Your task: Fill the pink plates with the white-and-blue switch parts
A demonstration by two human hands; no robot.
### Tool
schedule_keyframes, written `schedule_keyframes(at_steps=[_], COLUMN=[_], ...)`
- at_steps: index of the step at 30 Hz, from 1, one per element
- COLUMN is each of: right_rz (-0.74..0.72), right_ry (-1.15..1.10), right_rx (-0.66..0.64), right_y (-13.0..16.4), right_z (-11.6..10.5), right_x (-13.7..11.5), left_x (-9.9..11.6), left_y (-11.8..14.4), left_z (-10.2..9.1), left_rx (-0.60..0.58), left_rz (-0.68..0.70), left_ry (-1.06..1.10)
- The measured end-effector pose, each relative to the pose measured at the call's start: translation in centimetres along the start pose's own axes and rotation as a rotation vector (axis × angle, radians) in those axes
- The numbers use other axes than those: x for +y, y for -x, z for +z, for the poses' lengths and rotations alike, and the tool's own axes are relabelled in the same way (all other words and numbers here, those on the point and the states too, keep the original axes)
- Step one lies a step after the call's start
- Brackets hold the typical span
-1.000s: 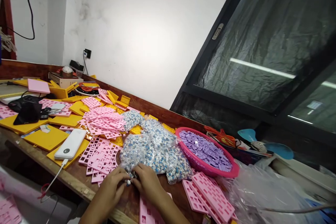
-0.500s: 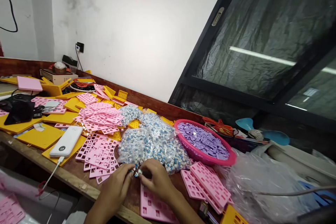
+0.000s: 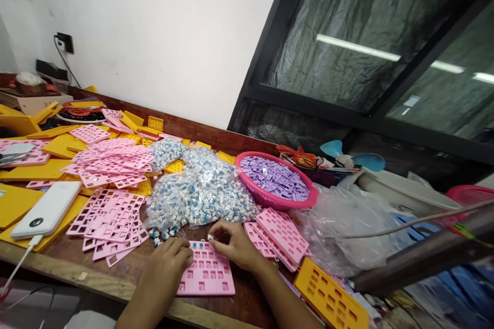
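Observation:
A pink plate with rows of square holes lies flat on the bench in front of me. Two small blue pieces sit in holes along its far edge. My left hand rests at the plate's left edge with its fingers curled together, and whatever they hold is hidden. Over the plate's far right corner, my right hand pinches a small white piece between thumb and index finger. Loose blue and white pieces lie beyond my left hand, beside clear bags full of the same pieces.
A pink basket of purple tiles stands behind. Stacked pink plates lie right, pink grids left. A white power bank sits on yellow panels. Plastic bags and a yellow panel are at right.
My view has turned right. Both hands have gone from the loose pieces to the pink plate, which is less covered now. My right hand has carried a white piece over it.

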State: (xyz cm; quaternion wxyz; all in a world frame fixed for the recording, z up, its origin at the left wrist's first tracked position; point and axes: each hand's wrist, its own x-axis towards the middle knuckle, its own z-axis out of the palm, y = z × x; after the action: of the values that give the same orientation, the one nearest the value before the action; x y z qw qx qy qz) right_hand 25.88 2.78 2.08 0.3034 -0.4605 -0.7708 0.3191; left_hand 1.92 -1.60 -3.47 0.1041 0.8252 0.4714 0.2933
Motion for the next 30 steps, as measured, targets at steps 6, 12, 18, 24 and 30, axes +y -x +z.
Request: schedule_keyframes(at_steps=[6, 12, 18, 24, 30], right_rz=[-0.092, -0.171, -0.198, -0.249, -0.231], right_ry=[0.182, 0.282, 0.294, 0.343, 0.325], right_rx=[-0.015, -0.076, -0.077, -0.028, -0.01], right_y=[0.3, 0.1, -0.1, -0.2, -0.2], right_z=[0.2, 1.3, 1.9, 2.7, 2.7], right_x=[-0.6, -0.3, 0.2, 0.0, 0.1], left_x=[-0.6, -0.4, 0.0, 0.2, -0.6], left_y=[0.6, 0.3, -0.4, -0.4, 0.1], left_z=[-2.1, -1.8, -1.2, -1.7, -2.3], left_rx=[-0.067, 0.002, 0.006, 0.006, -0.013], left_rz=[-0.078, -0.099, -0.109, -0.116, -0.116], left_ry=[0.018, 0.025, -0.086, -0.087, 0.085])
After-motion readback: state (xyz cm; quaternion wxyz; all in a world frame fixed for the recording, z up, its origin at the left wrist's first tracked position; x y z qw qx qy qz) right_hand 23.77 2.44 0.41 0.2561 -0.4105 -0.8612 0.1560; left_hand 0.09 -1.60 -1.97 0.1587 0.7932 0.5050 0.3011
